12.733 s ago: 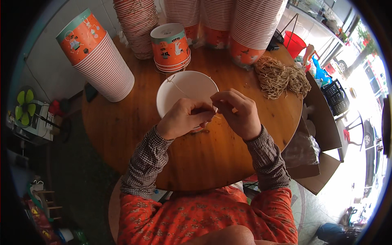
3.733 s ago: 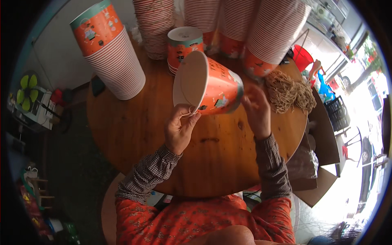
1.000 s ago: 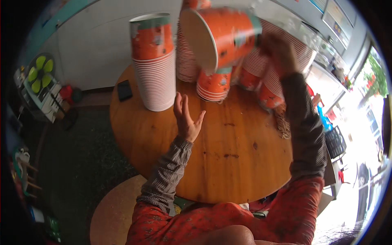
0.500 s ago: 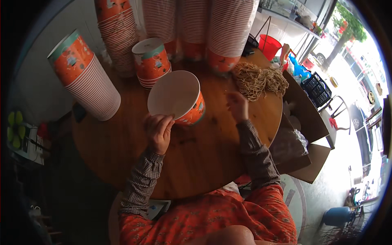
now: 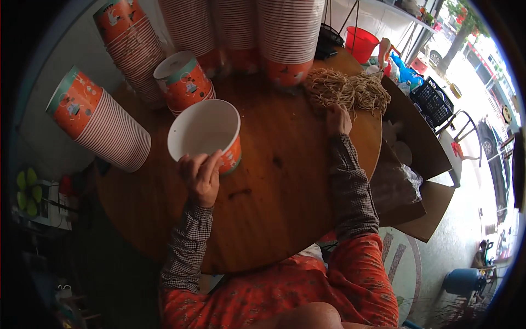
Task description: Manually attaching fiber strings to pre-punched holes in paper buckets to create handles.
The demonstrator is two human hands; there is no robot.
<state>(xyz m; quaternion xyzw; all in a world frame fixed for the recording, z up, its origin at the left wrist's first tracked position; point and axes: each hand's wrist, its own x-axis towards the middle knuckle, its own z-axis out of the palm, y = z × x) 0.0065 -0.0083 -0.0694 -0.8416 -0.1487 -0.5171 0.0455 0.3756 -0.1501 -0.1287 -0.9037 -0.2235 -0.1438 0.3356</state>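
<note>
A large paper tub (image 5: 229,155), white inside and orange with a green band outside, stands on the round wooden table. Bent fingers of my left hand (image 5: 200,176) close at its near rim. Over to the right, my right hand (image 5: 338,120) reaches the near edge of a pile of tan, noodle-like strands (image 5: 350,92). Its fingers are curled in at the strands; how many they hold is hidden.
Nested tubs (image 5: 112,129) lean at the left, with a shorter stack (image 5: 185,82) behind my tub. Tall wrapped stacks (image 5: 290,41) line the back. Right of the table (image 5: 263,219) are an open cardboard box (image 5: 413,137) and a red bucket (image 5: 361,45).
My right hand has moved from bare table to the tan strands, its fingers closing there. In the picture, the tub and my left hand sit farther left; the view has shifted too.
</note>
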